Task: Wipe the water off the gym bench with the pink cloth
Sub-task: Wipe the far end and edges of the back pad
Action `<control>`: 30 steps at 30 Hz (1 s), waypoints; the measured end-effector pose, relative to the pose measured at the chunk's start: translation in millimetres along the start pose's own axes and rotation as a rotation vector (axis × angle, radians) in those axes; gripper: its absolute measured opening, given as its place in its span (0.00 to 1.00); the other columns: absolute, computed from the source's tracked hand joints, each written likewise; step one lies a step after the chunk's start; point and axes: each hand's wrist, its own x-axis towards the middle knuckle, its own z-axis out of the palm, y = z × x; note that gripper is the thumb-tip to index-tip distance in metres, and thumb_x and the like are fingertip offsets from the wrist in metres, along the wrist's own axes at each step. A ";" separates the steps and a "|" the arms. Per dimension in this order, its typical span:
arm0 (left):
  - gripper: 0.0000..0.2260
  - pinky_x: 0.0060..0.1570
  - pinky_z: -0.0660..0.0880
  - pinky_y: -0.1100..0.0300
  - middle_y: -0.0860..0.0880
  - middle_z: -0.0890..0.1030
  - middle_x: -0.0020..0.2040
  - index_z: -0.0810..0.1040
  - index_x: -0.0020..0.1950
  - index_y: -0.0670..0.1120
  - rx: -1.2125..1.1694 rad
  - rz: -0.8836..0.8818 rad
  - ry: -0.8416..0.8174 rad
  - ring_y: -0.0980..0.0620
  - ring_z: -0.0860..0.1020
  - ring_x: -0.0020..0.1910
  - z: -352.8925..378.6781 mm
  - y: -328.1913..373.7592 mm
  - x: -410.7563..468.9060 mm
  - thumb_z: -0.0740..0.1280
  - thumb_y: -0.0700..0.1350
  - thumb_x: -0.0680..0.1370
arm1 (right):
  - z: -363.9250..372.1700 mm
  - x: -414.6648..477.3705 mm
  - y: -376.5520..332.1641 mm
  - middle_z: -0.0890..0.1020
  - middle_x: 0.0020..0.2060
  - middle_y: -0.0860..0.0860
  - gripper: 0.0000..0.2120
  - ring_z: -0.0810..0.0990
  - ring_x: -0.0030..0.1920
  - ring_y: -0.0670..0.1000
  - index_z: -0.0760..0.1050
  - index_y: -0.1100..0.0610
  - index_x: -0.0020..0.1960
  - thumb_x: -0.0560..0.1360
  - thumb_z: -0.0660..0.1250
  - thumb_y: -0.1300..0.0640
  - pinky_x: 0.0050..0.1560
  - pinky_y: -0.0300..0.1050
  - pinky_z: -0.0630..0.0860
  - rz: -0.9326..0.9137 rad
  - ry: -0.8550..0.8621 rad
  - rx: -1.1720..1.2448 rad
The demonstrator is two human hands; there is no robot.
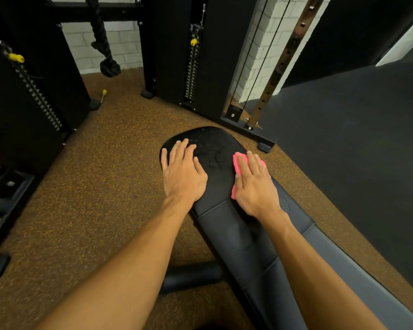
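The black padded gym bench [234, 234] runs from the bottom of the view up to its rounded far pad. Water droplets and wet streaks [212, 153] glisten on that far pad. My left hand [183, 172] lies flat with straight fingers on the pad's left side. My right hand [254, 183] presses flat on the pink cloth [236, 163] at the pad's right edge. Most of the cloth is hidden under the palm; pink shows at the fingertips and along the hand's left side.
Black weight-stack towers with yellow pins [17, 57] stand to the left and behind. A cable column base [248, 125] sits just past the bench's far end. A black rope [105, 51] hangs at the back. Brown speckled floor surrounds the bench; dark matting [355, 151] lies to the right.
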 end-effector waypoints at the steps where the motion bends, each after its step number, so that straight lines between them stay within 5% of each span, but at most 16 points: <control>1: 0.21 0.83 0.46 0.44 0.51 0.65 0.83 0.70 0.79 0.50 0.003 0.000 -0.005 0.52 0.57 0.84 0.5 0.0 -2.4 0.58 0.47 0.86 | 0.9 4.2 -3.1 0.50 0.86 0.57 0.29 0.45 0.86 0.58 0.47 0.53 0.87 0.88 0.47 0.48 0.85 0.56 0.44 0.089 0.000 0.014; 5: 0.21 0.83 0.45 0.44 0.52 0.65 0.82 0.71 0.78 0.50 -0.017 0.013 -0.001 0.53 0.57 0.84 0.4 1.9 0.2 0.58 0.47 0.85 | -2.6 39.8 -24.3 0.53 0.85 0.61 0.29 0.50 0.85 0.63 0.50 0.57 0.86 0.88 0.50 0.50 0.84 0.62 0.49 0.222 0.020 0.031; 12: 0.20 0.83 0.47 0.45 0.52 0.66 0.82 0.71 0.78 0.51 -0.005 0.018 0.013 0.54 0.58 0.83 0.4 -2.9 4.0 0.58 0.47 0.85 | 1.1 23.0 -21.1 0.49 0.86 0.53 0.28 0.42 0.86 0.53 0.49 0.50 0.87 0.89 0.48 0.47 0.86 0.55 0.42 -0.258 -0.053 0.025; 20: 0.19 0.83 0.48 0.47 0.54 0.69 0.80 0.73 0.76 0.51 -0.026 0.010 0.035 0.55 0.60 0.82 -1.5 -1.2 4.8 0.59 0.46 0.85 | -3.1 49.4 -25.9 0.49 0.86 0.59 0.30 0.45 0.86 0.61 0.47 0.56 0.87 0.88 0.48 0.49 0.85 0.60 0.45 0.033 -0.019 0.001; 27: 0.19 0.83 0.48 0.49 0.54 0.69 0.80 0.73 0.77 0.50 -0.052 -0.011 0.053 0.57 0.60 0.82 -1.4 -2.5 3.0 0.58 0.44 0.86 | 1.5 33.4 -26.8 0.49 0.86 0.56 0.29 0.43 0.86 0.56 0.48 0.53 0.87 0.88 0.47 0.48 0.85 0.58 0.44 -0.295 -0.036 -0.019; 30: 0.19 0.83 0.49 0.50 0.55 0.69 0.80 0.74 0.76 0.51 -0.066 -0.017 0.060 0.57 0.61 0.82 -0.3 -1.2 1.5 0.59 0.44 0.86 | -0.7 29.4 -5.5 0.49 0.86 0.56 0.29 0.44 0.86 0.56 0.48 0.53 0.87 0.88 0.48 0.47 0.86 0.55 0.44 -0.228 -0.028 0.010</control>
